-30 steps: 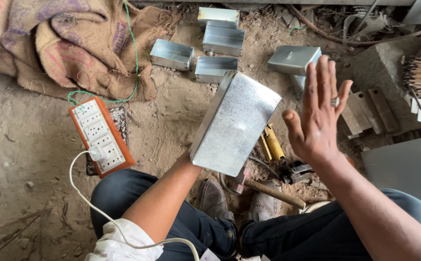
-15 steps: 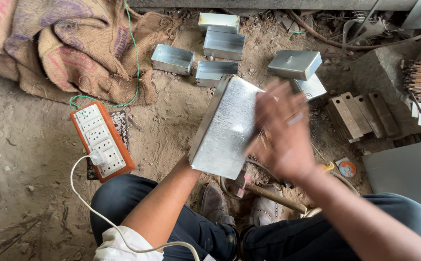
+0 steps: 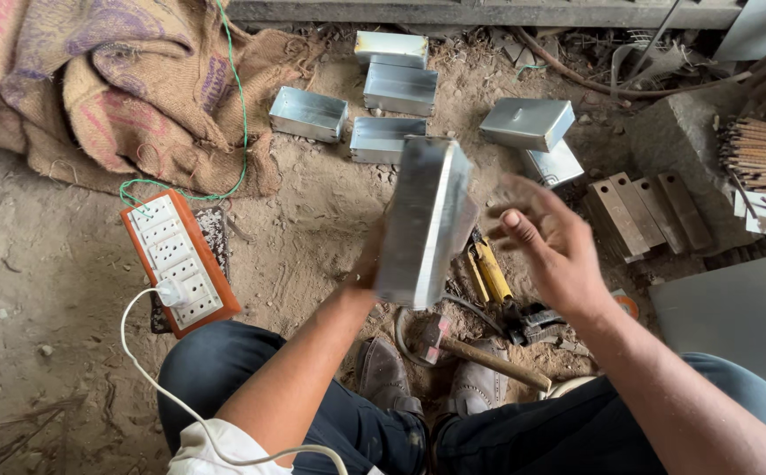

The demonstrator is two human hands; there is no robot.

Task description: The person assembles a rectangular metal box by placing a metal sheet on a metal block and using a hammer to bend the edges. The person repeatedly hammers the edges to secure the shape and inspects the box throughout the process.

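The left hand (image 3: pixel 367 264) is mostly hidden behind the metal box (image 3: pixel 427 224) it holds up over the knees; only the wrist and the edge of the palm show, closed around the box's lower back edge. The box is flat, rectangular, dull silver sheet metal, seen nearly edge-on and blurred, so its open side cannot be made out. The right hand (image 3: pixel 552 248) hangs just beside it, open with fingers loosely spread and slightly curled, holding nothing and not touching the box; it too is smeared by motion.

On the dirt floor (image 3: pixel 312 237) beyond lie more shiny metal boxes (image 3: pixel 389 88), some open like trays, one (image 3: pixel 526 123) closed side up. A hammer (image 3: pixel 480 352) with a wooden handle lies by the shoes (image 3: pixel 383 374), its head partly hidden by the box. Yellow-handled pliers (image 3: pixel 487 273) peek out beside it. To the left sits an orange power strip (image 3: pixel 180 261) with white sockets and a white cable (image 3: pixel 150 369), next to rough burlap sacks (image 3: pixel 128 79). A bundle of thin rods (image 3: pixel 765 163) is cut off at the right edge.
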